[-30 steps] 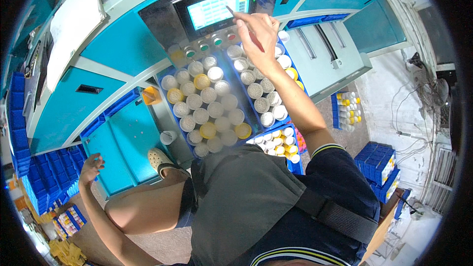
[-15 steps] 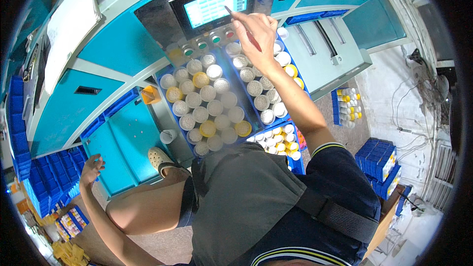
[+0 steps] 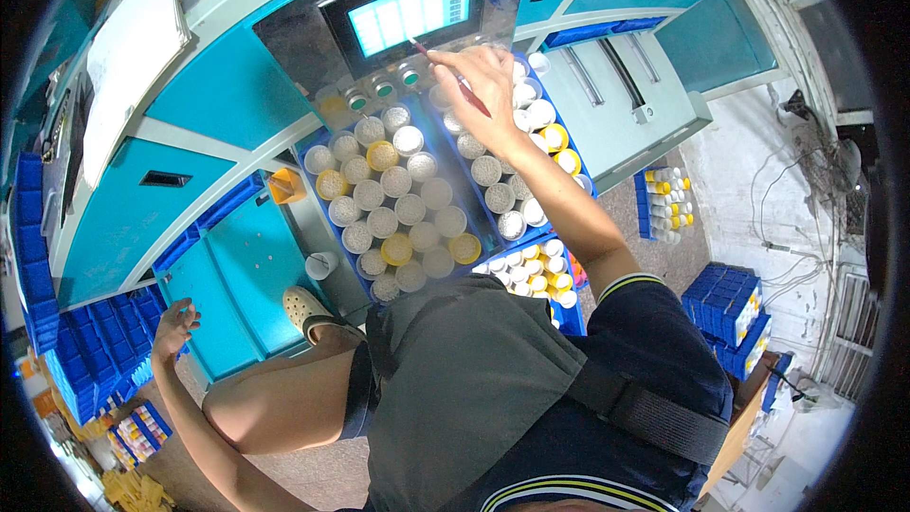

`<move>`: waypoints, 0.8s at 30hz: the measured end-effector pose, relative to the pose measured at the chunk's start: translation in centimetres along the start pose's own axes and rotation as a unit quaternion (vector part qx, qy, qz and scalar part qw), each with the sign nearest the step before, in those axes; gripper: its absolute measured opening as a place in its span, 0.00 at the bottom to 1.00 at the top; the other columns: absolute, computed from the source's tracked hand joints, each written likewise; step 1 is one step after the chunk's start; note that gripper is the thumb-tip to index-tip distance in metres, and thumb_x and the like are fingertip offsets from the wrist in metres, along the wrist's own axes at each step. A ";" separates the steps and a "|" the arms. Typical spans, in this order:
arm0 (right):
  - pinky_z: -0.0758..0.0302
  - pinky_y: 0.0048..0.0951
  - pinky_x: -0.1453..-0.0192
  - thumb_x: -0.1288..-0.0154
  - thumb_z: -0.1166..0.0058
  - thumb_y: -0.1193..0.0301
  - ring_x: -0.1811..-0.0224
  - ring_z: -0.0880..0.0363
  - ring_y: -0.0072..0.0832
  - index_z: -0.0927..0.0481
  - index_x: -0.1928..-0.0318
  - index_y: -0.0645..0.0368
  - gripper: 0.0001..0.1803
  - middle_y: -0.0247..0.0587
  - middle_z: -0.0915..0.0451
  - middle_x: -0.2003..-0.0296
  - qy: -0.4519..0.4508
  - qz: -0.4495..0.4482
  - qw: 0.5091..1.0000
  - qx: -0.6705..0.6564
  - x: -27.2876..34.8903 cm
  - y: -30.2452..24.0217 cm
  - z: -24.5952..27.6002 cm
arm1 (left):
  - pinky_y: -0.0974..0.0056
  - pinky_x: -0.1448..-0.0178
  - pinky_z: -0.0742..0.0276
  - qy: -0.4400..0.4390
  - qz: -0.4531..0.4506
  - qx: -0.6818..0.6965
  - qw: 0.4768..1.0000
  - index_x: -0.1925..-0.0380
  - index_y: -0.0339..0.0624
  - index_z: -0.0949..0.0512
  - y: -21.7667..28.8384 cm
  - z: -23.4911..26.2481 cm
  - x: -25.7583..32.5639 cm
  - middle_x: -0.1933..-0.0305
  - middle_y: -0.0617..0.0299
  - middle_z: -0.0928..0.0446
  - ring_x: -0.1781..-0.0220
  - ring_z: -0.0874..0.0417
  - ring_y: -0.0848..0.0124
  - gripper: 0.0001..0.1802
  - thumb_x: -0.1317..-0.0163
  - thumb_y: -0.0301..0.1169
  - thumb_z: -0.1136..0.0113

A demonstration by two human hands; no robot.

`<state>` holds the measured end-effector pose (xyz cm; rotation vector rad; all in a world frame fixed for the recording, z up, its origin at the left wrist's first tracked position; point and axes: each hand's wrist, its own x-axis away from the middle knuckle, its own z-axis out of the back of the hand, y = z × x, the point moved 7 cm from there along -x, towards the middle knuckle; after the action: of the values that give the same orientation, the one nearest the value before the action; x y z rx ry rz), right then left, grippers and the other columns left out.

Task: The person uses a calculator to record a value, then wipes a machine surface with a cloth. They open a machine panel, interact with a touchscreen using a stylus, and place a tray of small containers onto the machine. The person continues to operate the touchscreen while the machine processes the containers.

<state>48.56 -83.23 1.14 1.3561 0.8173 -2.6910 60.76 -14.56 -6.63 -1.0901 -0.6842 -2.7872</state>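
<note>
Fingers of the right hand (image 3: pixel 482 87) are pinching a dark red pen (image 3: pixel 473 98), tip around the lower edge of the lit screen (image 3: pixel 410 11), cups (image 3: pixel 410 209) just below; left hand (image 3: pixel 175 327) is loose, half-curled, near some blue trays (image 3: pixel 100 346)

Scuffed white wall (image 3: pixel 725 228) at right, loose cables (image 3: pixel 779 248) along it; slatted grille (image 3: pixel 855 341) near rim; brownish floor (image 3: pixel 296 476); teal cabinet panels (image 3: pixel 213 85).
</note>
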 end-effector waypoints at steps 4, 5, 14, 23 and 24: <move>0.38 0.38 0.45 0.35 0.36 0.67 0.59 0.20 0.29 0.12 0.54 0.52 0.10 0.33 0.14 0.66 -0.003 0.014 1.000 -0.012 0.1 -0.4 -0.6 | 0.57 0.58 0.20 -0.001 -0.004 -0.005 1.000 0.31 0.37 0.30 0.3 0.0 0.2 0.47 0.44 0.16 0.50 0.12 0.57 0.49 0.36 0.68 0.40; 0.38 0.38 0.45 0.35 0.36 0.67 0.59 0.20 0.29 0.12 0.54 0.52 0.10 0.33 0.14 0.66 -0.005 0.013 1.000 -0.018 0.1 -0.4 -0.7 | 0.57 0.58 0.20 -0.002 -0.004 -0.009 1.000 0.31 0.37 0.30 0.4 0.0 0.3 0.47 0.44 0.16 0.50 0.12 0.57 0.48 0.35 0.68 0.40; 0.37 0.34 0.43 0.31 0.39 0.70 0.59 0.22 0.26 0.11 0.51 0.53 0.11 0.26 0.13 0.66 0.062 0.007 0.998 0.029 -1.8 0.3 1.9 | 0.57 0.58 0.21 -0.002 0.009 0.007 1.000 0.32 0.38 0.29 0.4 -0.2 0.6 0.49 0.47 0.15 0.51 0.13 0.59 0.46 0.35 0.66 0.39; 0.38 0.33 0.44 0.31 0.39 0.69 0.59 0.22 0.25 0.11 0.51 0.52 0.11 0.25 0.13 0.68 0.075 0.017 0.996 0.045 -3.2 0.6 2.3 | 0.59 0.58 0.22 -0.006 0.007 0.013 1.000 0.30 0.38 0.30 0.2 -0.1 0.2 0.48 0.47 0.15 0.51 0.13 0.60 0.46 0.34 0.65 0.39; 0.38 0.33 0.44 0.31 0.39 0.69 0.59 0.22 0.25 0.11 0.51 0.52 0.11 0.25 0.13 0.68 0.075 0.016 0.996 0.046 -3.1 0.7 2.3 | 0.58 0.58 0.22 -0.007 0.006 0.012 1.000 0.30 0.38 0.30 0.2 -0.1 0.2 0.48 0.47 0.16 0.51 0.13 0.60 0.46 0.34 0.65 0.39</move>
<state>48.94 -85.52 4.35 1.5927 0.6816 -2.6583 60.64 -14.73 -6.51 -1.1063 -0.7095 -2.7563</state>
